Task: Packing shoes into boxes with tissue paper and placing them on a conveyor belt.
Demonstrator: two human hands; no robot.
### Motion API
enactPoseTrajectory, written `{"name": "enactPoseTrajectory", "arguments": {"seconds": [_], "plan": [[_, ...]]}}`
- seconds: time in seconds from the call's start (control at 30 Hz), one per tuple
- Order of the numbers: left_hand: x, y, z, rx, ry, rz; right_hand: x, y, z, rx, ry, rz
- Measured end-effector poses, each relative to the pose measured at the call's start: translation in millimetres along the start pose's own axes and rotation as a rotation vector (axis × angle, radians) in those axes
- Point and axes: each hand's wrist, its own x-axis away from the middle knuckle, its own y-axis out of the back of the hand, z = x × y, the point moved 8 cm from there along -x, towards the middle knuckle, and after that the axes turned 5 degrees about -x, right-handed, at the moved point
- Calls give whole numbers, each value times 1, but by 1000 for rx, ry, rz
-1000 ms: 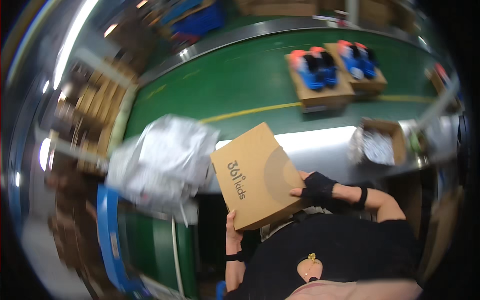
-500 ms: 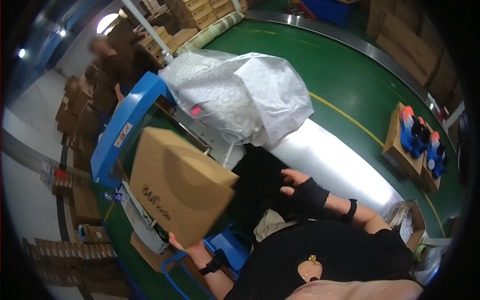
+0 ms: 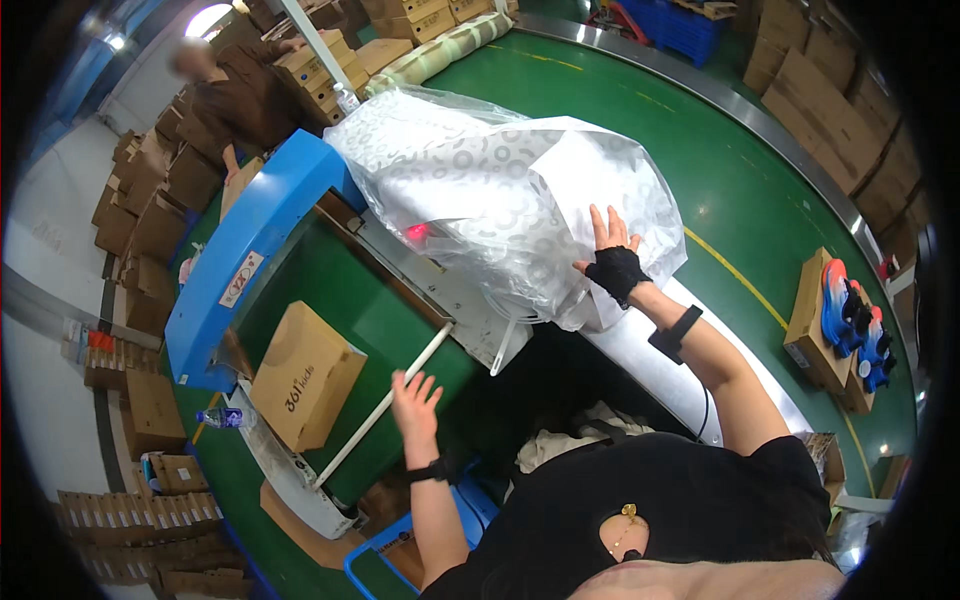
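Observation:
A tan cardboard shoebox [image 3: 302, 378] sits on the green belt [image 3: 352, 290] under a blue arch-shaped machine frame [image 3: 255, 250]. Just to its right, past a white bar [image 3: 385, 405], my left hand [image 3: 416, 404] hangs with its fingers spread and nothing in it. My right hand [image 3: 612, 256], in a black fingerless glove, is open with fingers stretched out over the patterned translucent plastic sheet [image 3: 500, 190]. Whether it touches the sheet, I cannot tell. A red light glows through the plastic.
Blue-and-orange shoes [image 3: 840, 305] rest on cartons [image 3: 812, 335] at the right. A shiny metal surface [image 3: 665, 375] lies under my right arm. A plastic bottle [image 3: 226, 417] is beside the machine. Another person [image 3: 245, 100] works at the far left among stacked cartons [image 3: 150, 245].
My left hand has let go of the shoebox, which is now farther away, on the belt. My right hand has moved up and away from my body, over the plastic sheet.

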Motion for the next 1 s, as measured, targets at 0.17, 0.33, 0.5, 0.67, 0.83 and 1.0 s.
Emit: {"name": "enactPoseTrajectory", "arguments": {"seconds": [0.17, 0.33, 0.5, 0.67, 0.83, 1.0], "plan": [[-49, -116, 37, -223, 67, 135, -27, -39, -65, -283, 54, 9], [-99, -180, 41, -323, 39, 135, -25, 70, -116, -426, 65, -463], [-104, -252, -15, -875, -766, -89, 14, 157, -215, -284, -180, -722], [-61, -350, -5, -1605, -1281, 238, 83, 208, -277, -296, -453, -851], [-95, -364, 27, -1902, -1030, 434, 151, 213, -303, -364, -519, -971], [-106, -382, 28, -1890, -1078, 524, 186, 212, -296, -273, -618, -1014]]}}
